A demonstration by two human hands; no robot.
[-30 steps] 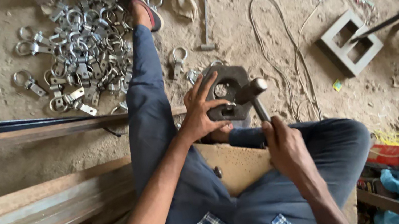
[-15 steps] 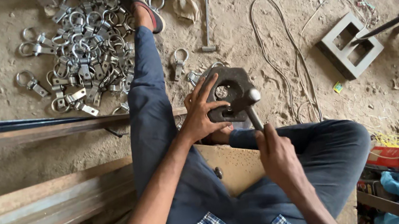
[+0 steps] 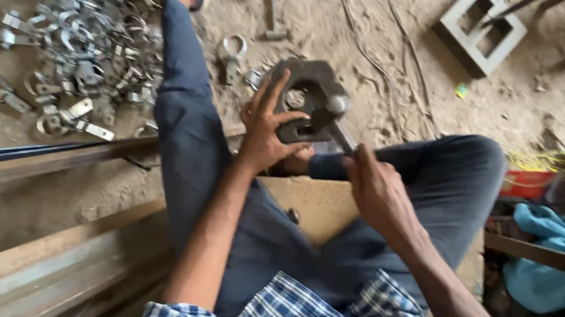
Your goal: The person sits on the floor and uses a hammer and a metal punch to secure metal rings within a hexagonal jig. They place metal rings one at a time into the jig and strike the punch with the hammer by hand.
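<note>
Here, seated on the sandy floor (image 3: pixel 38 207), legs out, a grey metal block (image 3: pixel 309 100) propped just past the bent right knee. Left hand (image 3: pixel 264 132) spread over the block's near-left face, fingers splayed and pressing, thumb hooked under the lower edge; grasping it, not clenched. Right hand (image 3: pixel 378 192) wrapped tight round the lower end of a short steel handle (image 3: pixel 341 135). Handle's long axis slanting up and slightly left from the right fist to a round knob on the block's right edge. Block thus ahead of both hands, slightly left of the right one and directly under the left, so left hand the nearer. Round opening in the block's top showing something bright inside; too small to tell what.

Elsewhere: heap of bright pipe clamps (image 3: pixel 74 56) well apart at upper left beside the outstretched leg, a hammer (image 3: pixel 270 0) lying beyond the block, a hollow concrete block (image 3: pixel 481 27) to the right, long steel sections (image 3: pixel 34 276) at left.
</note>
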